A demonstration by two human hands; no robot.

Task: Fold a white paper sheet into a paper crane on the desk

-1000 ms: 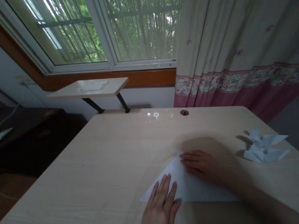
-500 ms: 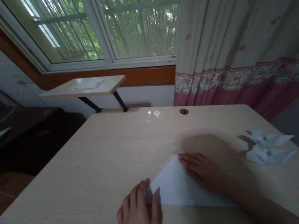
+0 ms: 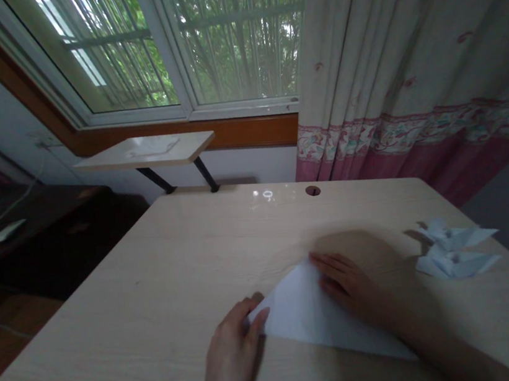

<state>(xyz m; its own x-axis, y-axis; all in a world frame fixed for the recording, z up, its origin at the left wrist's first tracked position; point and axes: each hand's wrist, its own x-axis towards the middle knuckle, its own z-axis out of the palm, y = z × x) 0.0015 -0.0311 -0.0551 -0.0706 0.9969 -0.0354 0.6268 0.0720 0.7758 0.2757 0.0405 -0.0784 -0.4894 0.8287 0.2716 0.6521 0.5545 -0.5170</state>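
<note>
A white sheet of paper [image 3: 309,321], folded into a triangle, lies on the light wooden desk [image 3: 164,290] near its front edge. My left hand [image 3: 232,356] has its fingertips pressed together on the sheet's left corner, with the thumb under the edge. My right hand [image 3: 351,284] lies flat on the paper's upper point, fingers stretched out and pressing down.
Two folded white paper figures [image 3: 454,251] sit at the desk's right edge. A cable hole [image 3: 313,191] is at the desk's back. A small raised shelf [image 3: 146,151] holds a white sheet below the window. A dark cabinet [image 3: 30,232] stands to the left, curtains to the right.
My left hand slid from flat on the sheet to its left corner and pinched it. The paper has turned slightly, its top point now further right. My right hand shifted with it.
</note>
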